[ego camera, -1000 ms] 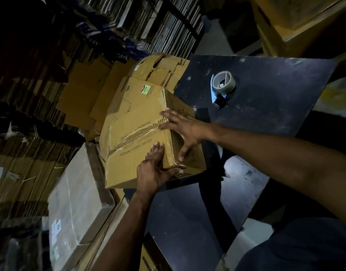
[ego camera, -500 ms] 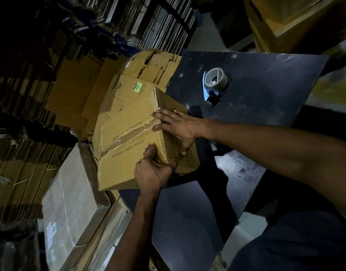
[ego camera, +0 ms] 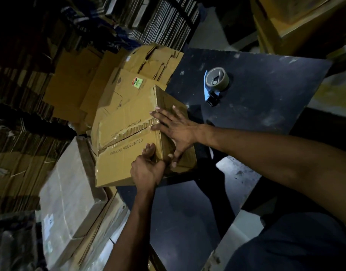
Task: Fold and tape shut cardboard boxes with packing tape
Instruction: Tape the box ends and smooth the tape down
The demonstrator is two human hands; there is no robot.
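Two hands work on one cardboard box [ego camera: 127,145] in the head view, the only view given. The box sits at the left edge of the dark desk [ego camera: 266,106] and juts out past that edge. Its top flaps meet along a seam covered by a strip of clear tape, with "PATANJALI FOODS LIMITED" printed beside it. The right hand [ego camera: 178,130] lies flat, fingers spread wide, over the near end of the seam and down the side face of the box, with its thumb pointing down that side. The left hand [ego camera: 146,169] grips the near top corner, fingers curled onto the top panel just below the printed line. A tape dispenser [ego camera: 215,83] with a blue frame and a brownish roll lies on the desk near its far edge, well apart from the box. Flattened cardboard sheets [ego camera: 74,85] are piled beyond the box off the desk's left side. A pale wrapped bundle [ego camera: 68,184] lies lower left, below the box.
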